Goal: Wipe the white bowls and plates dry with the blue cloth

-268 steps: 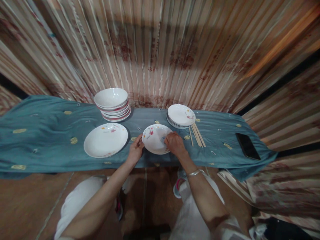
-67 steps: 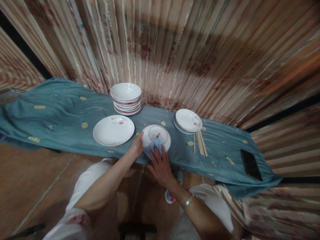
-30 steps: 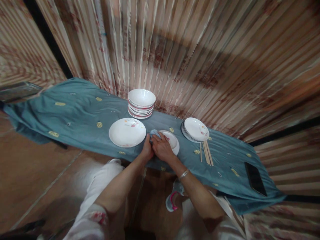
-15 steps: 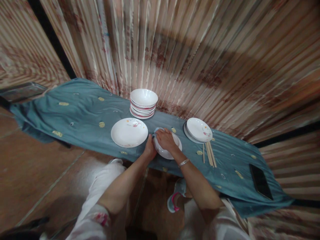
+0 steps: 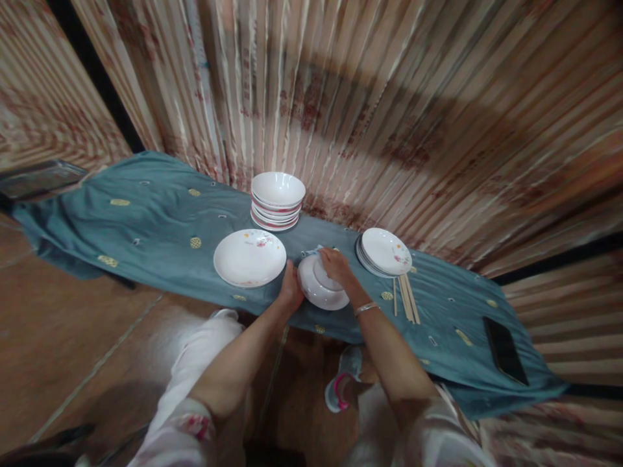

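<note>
A white bowl (image 5: pixel 321 295) is turned so that its underside and foot ring face me, just above or on the cloth-covered table. My left hand (image 5: pixel 292 287) grips its left rim, fingers mostly hidden beneath. Over the far right of the bowl's base lies my right hand (image 5: pixel 335 264), closed on a light blue-grey cloth (image 5: pixel 314 250) that shows only in part. To the left of the bowl sits a large white plate (image 5: pixel 250 259) with a flower print.
Behind the plate stands a stack of bowls (image 5: pixel 277 194). On the right are stacked small plates (image 5: pixel 385 251), several wooden chopsticks (image 5: pixel 407 298) and a black phone (image 5: pixel 505 350). A green tablecloth (image 5: pixel 160 220) covers the narrow table, with a pleated curtain (image 5: pixel 341 97) behind it.
My right hand has slid with the cloth from the bowl's left part to its far right, uncovering more of the base. My left hand keeps its hold on the rim.
</note>
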A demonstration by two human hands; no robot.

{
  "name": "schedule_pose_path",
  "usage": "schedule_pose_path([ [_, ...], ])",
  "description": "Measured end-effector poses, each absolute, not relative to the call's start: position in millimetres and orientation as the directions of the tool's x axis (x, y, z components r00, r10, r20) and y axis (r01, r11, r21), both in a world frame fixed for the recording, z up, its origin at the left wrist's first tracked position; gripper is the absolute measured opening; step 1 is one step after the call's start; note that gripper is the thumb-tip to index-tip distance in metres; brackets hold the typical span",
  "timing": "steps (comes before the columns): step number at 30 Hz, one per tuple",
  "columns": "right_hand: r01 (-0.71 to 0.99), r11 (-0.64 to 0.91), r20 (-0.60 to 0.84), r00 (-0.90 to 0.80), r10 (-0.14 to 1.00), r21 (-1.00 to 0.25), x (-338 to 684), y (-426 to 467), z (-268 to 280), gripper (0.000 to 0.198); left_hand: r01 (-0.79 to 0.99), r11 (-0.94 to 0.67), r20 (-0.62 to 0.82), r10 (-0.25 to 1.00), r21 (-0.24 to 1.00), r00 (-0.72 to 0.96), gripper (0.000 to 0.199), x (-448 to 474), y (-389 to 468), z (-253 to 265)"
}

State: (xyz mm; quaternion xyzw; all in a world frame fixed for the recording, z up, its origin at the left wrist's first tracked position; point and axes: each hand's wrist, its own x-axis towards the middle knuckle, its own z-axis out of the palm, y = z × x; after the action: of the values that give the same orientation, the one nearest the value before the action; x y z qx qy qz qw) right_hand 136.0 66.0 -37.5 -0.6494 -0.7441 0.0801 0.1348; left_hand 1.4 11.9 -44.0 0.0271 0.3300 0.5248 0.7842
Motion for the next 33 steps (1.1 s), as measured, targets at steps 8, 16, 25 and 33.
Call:
schedule_pose_path([
  [8,0.908,0.117,0.134,-0.068,0.989,-0.403,168.4,61.1,-55.4,0.040,-0.811,0.438,-0.482,0.846,0.388,0.227,0.062,2.1,11.1,-39.0],
  [16,0.789,0.109,0.221,0.034,0.975,-0.605,189.0,47.6,-74.3,0.040,-0.810,0.435,-0.485,0.846,0.393,0.219,0.061,0.5,10.1,-33.9],
  [25,0.690,0.082,0.260,0.157,0.953,-0.719,192.3,27.0,-86.1,0.040,-0.822,0.420,-0.488,0.849,0.385,0.205,0.060,2.2,10.2,-32.4],
  [33,0.674,0.047,0.296,0.259,0.919,-0.737,184.5,-1.0,-89.0,0.043,-0.814,0.429,-0.454,0.859,0.391,0.235,0.061,1.3,8.5,-30.8],
])
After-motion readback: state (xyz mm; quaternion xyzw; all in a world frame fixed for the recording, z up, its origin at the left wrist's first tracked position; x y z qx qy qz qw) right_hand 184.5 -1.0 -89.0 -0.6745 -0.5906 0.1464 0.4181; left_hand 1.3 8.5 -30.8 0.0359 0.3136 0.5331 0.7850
